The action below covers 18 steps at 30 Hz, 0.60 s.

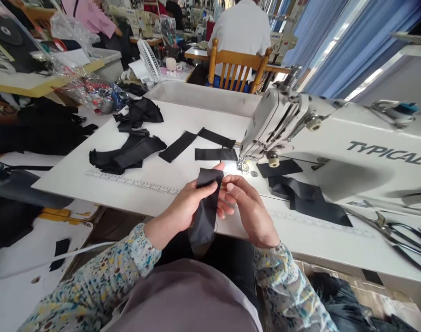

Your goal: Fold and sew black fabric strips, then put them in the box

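My left hand (193,196) grips a strip of black fabric (207,212), thumb on top and fingers beneath, over the front edge of the sewing table. The strip hangs down toward my lap. At its right edge is my right hand (248,205), thumb and forefinger drawn together; what lies between them is too small to make out. Just beyond my hands stand the needle and presser foot of a white sewing machine (283,124). More black fabric pieces (178,146) lie on the table left of the needle, and others (310,191) rest under the machine arm.
A measuring tape strip (137,183) runs along the table's front. Scissors (393,228) lie at the right edge. Black fabric heaps (127,150) sit at left, near a plastic bag (100,94) and a small fan (148,60). Another person (241,32) sits ahead on a wooden chair (238,62).
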Each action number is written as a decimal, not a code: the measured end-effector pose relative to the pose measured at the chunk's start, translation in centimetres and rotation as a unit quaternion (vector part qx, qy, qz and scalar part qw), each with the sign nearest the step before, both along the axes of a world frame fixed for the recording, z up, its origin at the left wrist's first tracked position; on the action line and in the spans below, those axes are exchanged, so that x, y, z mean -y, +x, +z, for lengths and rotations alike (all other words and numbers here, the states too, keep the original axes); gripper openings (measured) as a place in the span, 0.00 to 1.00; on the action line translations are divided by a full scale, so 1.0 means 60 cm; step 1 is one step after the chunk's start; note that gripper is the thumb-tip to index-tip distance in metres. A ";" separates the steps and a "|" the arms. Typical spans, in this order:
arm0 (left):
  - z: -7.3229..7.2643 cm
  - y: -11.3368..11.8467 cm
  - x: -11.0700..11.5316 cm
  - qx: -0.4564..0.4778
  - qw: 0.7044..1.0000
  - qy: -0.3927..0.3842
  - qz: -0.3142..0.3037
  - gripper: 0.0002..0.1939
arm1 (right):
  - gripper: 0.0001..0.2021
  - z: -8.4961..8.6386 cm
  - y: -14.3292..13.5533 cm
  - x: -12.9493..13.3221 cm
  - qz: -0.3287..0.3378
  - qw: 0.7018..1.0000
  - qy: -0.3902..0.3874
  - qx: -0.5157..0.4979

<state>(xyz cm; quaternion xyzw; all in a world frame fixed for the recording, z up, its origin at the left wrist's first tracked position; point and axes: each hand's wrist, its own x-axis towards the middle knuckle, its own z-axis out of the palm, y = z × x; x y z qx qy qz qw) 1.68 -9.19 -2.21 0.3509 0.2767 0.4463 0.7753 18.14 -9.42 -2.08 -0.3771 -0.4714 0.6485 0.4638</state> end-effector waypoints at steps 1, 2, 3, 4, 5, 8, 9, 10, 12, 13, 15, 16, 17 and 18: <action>0.000 0.001 -0.002 -0.006 1.000 0.003 -0.002 0.35 | 0.11 0.001 -0.004 -0.003 0.019 1.000 -0.002 -0.006; -0.001 0.002 -0.004 -0.013 1.000 0.003 -0.003 0.34 | 0.10 0.002 -0.008 -0.006 0.035 0.999 -0.003 -0.006; -0.002 0.004 -0.005 -0.019 1.000 0.003 -0.003 0.33 | 0.09 0.004 -0.011 -0.010 0.046 0.999 -0.005 -0.004; -0.005 0.004 -0.006 -0.027 1.000 0.004 -0.002 0.32 | 0.09 0.005 -0.014 -0.014 0.051 0.999 -0.008 -0.002; -0.007 0.003 -0.005 -0.038 0.999 0.008 -0.001 0.31 | 0.09 0.007 -0.015 -0.018 0.049 0.999 -0.010 -0.002; -0.009 -0.017 -0.002 -0.118 0.992 0.051 -0.021 0.27 | 0.08 0.017 -0.013 -0.027 -0.005 1.000 0.017 -0.005; -0.007 -0.030 -0.003 -0.162 0.983 0.072 -0.039 0.25 | 0.07 0.021 -0.010 -0.029 -0.030 0.999 0.037 -0.002; -0.003 -0.045 -0.005 -0.206 0.971 0.100 -0.075 0.25 | 0.06 0.025 -0.007 -0.030 -0.052 0.997 0.057 0.002; 0.009 -0.076 -0.014 -0.303 0.936 0.153 -0.094 0.26 | 0.05 0.034 -0.003 -0.031 -0.062 0.995 0.081 0.007; 0.017 -0.089 -0.019 -0.341 0.920 0.183 -0.065 0.27 | 0.05 0.037 -0.003 -0.030 -0.056 0.994 0.090 0.012; 0.033 -0.103 -0.025 -0.362 0.905 0.225 0.003 0.27 | 0.06 0.042 -0.007 -0.025 -0.038 0.993 0.106 0.027; 0.040 -0.102 -0.025 -0.352 0.905 0.237 0.033 0.26 | 0.06 0.042 -0.010 -0.021 -0.031 0.993 0.112 0.037; 0.044 -0.098 -0.023 -0.335 0.909 0.242 0.058 0.25 | 0.06 0.042 -0.014 -0.017 -0.025 0.992 0.117 0.050; 0.046 -0.090 -0.020 -0.315 0.914 0.242 0.082 0.24 | 0.06 0.040 -0.018 -0.012 -0.024 0.990 0.123 0.067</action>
